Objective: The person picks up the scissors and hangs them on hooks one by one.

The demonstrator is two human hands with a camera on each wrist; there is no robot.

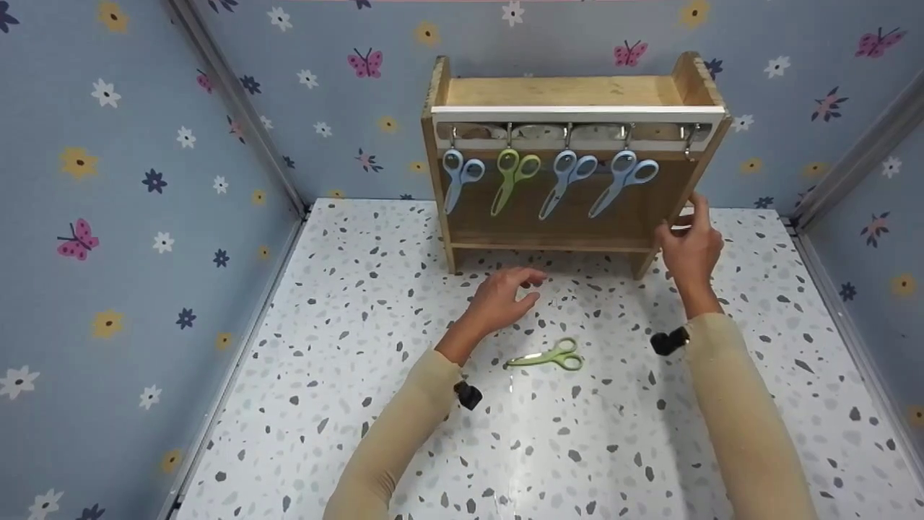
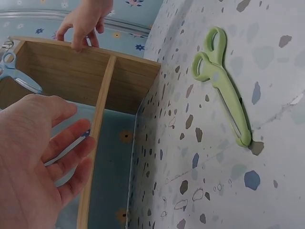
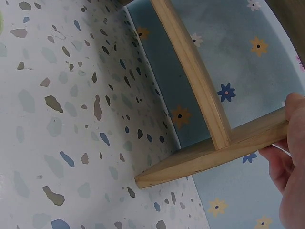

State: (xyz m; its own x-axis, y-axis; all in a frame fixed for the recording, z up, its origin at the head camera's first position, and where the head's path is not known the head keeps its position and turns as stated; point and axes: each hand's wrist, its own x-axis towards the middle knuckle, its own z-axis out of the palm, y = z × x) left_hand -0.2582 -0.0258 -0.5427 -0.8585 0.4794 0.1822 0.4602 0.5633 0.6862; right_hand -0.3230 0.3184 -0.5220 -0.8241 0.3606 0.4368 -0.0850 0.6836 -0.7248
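A wooden rack (image 1: 556,244) stands at the back of the table, and my right hand (image 1: 691,244) grips its right side panel (image 3: 214,155) between thumb and fingers. My left hand (image 1: 503,297) hovers before the rack's lower front with relaxed, slightly bent fingers, holding nothing. Green scissors (image 1: 554,355) lie flat on the table below the left hand, handles to the right. From the rack's hooks hang blue scissors (image 1: 462,177), green scissors (image 1: 514,179), more blue scissors (image 1: 567,180) and another blue pair (image 1: 623,180). The rightmost hook (image 1: 689,141) bears no scissors.
The speckled white table (image 1: 346,433) reaches to patterned blue walls (image 1: 144,253) at the left, back and right. Metal rails (image 1: 238,101) run along the corners. A flat wooden shelf (image 1: 563,90) tops the rack. Black wrist cameras (image 1: 468,395) sit on both sleeves.
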